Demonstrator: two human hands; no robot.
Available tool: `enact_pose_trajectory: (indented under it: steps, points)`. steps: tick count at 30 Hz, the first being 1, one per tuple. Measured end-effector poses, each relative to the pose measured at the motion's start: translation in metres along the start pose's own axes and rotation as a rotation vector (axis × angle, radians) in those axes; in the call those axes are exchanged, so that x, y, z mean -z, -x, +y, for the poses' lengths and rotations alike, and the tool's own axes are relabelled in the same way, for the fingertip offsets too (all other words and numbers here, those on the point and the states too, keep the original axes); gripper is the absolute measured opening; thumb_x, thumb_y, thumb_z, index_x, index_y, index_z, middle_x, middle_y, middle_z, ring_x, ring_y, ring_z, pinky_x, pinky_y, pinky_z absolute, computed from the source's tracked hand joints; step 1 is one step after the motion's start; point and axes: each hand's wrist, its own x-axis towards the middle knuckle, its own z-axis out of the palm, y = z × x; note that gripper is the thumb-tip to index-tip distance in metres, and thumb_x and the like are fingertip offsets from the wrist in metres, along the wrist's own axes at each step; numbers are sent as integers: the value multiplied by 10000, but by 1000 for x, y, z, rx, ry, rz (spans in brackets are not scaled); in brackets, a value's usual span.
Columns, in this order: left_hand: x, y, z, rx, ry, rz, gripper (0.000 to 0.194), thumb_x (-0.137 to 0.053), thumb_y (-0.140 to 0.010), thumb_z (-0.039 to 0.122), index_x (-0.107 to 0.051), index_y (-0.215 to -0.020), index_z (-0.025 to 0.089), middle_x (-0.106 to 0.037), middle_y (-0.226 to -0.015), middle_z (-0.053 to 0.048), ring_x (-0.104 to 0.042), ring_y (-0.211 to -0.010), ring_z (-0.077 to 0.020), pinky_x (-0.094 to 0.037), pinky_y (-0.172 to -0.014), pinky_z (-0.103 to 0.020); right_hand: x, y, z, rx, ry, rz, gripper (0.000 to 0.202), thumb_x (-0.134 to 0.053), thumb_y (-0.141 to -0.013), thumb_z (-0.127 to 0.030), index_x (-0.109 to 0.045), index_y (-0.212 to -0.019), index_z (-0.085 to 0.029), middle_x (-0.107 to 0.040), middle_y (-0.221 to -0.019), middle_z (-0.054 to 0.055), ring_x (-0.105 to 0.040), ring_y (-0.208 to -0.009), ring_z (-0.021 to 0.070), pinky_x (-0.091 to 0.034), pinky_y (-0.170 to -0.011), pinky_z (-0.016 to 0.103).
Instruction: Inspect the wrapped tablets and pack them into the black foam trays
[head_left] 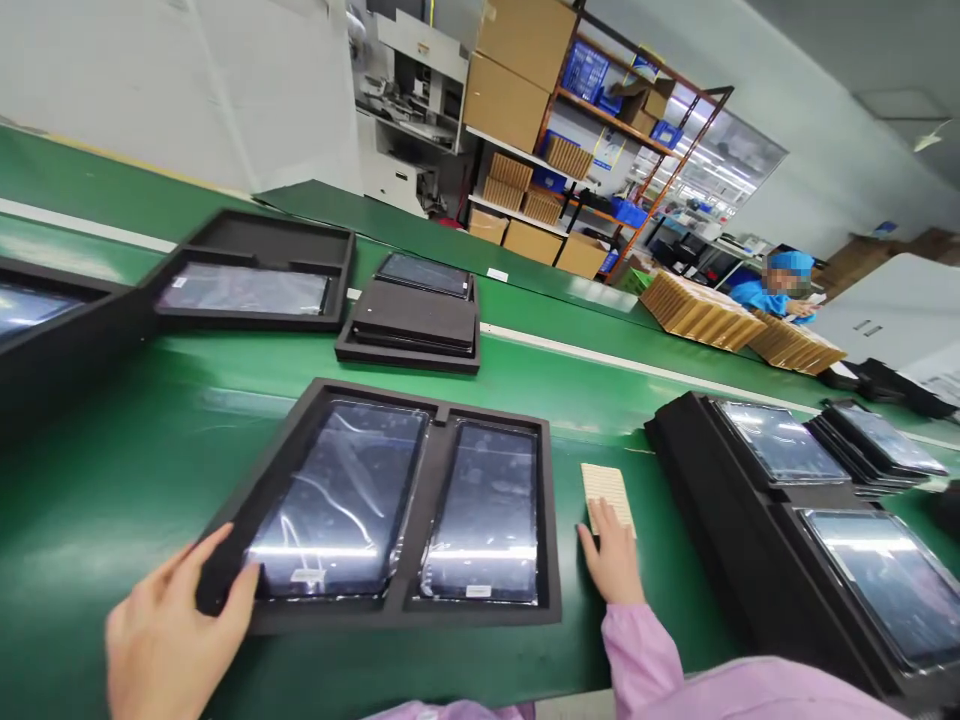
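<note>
Fingers [225,560] of the left hand [169,640] curl loosely over the near left corner of the black foam tray [439,415], thumb along its edge, a hold that steadies the tray rather than lifts it, since it lies flat on the green bench [127,470]. The tray sits straight in front of the person, between the two hands, and its two rectangular pockets each cradle a glossy dark display panel [345,500] wrapped in clear film that wrinkles and catches the ceiling light; the soft matte foam keeps the glass from sliding or knocking. To its right, the right hand [613,562], in a pink sleeve [645,650], lies flat and open, fingertips resting on the near end of a small beige ribbed card [606,488] just beside the tray. Farther right, similar trays of panels [780,445] are stacked, while more trays [409,320] rest across the bench. A co-worker [780,290] sits well apart, beside fanned cardboard sheets [697,310].
</note>
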Motion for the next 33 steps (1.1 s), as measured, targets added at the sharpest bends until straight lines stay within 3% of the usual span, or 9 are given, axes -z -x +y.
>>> enact_pose_trajectory:
  steps: [2,6,11,17,22,24,26,29,33]
  points:
    - [4,3,15,-43,42,8,646,-393,-846,518,-202,-1452,634,-610,-1217,-32,-593,-1159,-424,-444,-1019,-608,10,-12,16,-91,24,23,464,-423,-876,-314,-664,-1246,-170,-606,-1377,209,-545,-1310,387,-402,-1044,670]
    - [3,8,22,36,226,-156,566,-415,-836,526,-311,-1361,711,-636,-1123,-2,-633,-1051,-381,-516,-943,-555,21,-34,32,-188,35,51,443,-393,-844,-279,-689,-1161,-187,-656,-1317,175,-570,-1292,334,-451,-1038,595]
    - [-6,13,-1,159,347,-233,514,-470,-803,572,-440,-1302,688,-637,-1160,34,-605,-1120,-378,-513,-986,-526,28,-68,29,-215,47,89,364,-409,-858,-295,-702,-1054,-204,-710,-1202,151,-642,-1177,288,-512,-996,470]
    - [-14,8,-31,137,401,-327,475,-545,-734,600,-608,-1205,596,-650,-1098,21,-667,-945,-332,-560,-931,-444,39,-98,5,-243,87,122,300,-602,-897,-465,-693,-938,-182,-732,-924,97,-692,-842,216,-551,-799,383]
    - [8,-38,-25,19,349,-693,644,-591,-694,601,-566,-1330,506,-653,-1226,4,-675,-1056,-304,-562,-913,-364,69,-121,-22,-306,141,177,243,-609,-869,-349,-701,-716,-184,-656,-626,68,-638,-630,209,-487,-637,338]
    - [15,-67,-13,15,304,-876,761,-524,-739,613,-473,-1456,363,-690,-1148,-45,-680,-1008,-277,-534,-958,-365,83,-142,-40,-320,161,226,241,-563,-835,-282,-709,-672,-183,-651,-596,104,-643,-635,253,-457,-611,344]
    - [13,-99,3,34,269,-937,838,-436,-787,605,-375,-1521,205,-692,-1127,-96,-675,-1002,-266,-519,-978,-384,89,-170,-68,-299,160,273,239,-520,-813,-247,-735,-739,-172,-692,-663,130,-659,-683,278,-446,-618,344]
    - [-9,-147,21,-61,203,-768,744,-429,-817,552,-462,-1453,168,-666,-1232,-122,-619,-1151,-285,-460,-1056,-418,75,-213,-133,-172,96,287,271,-508,-825,-258,-750,-893,-155,-749,-819,133,-691,-784,278,-470,-661,324]
    - [-47,-207,28,-76,107,-420,563,-412,-865,410,-563,-1339,146,-620,-1311,-151,-547,-1278,-298,-386,-1140,-436,28,-249,-236,96,-27,207,204,-565,-823,-278,-744,-866,-188,-765,-813,72,-715,-782,235,-511,-691,282]
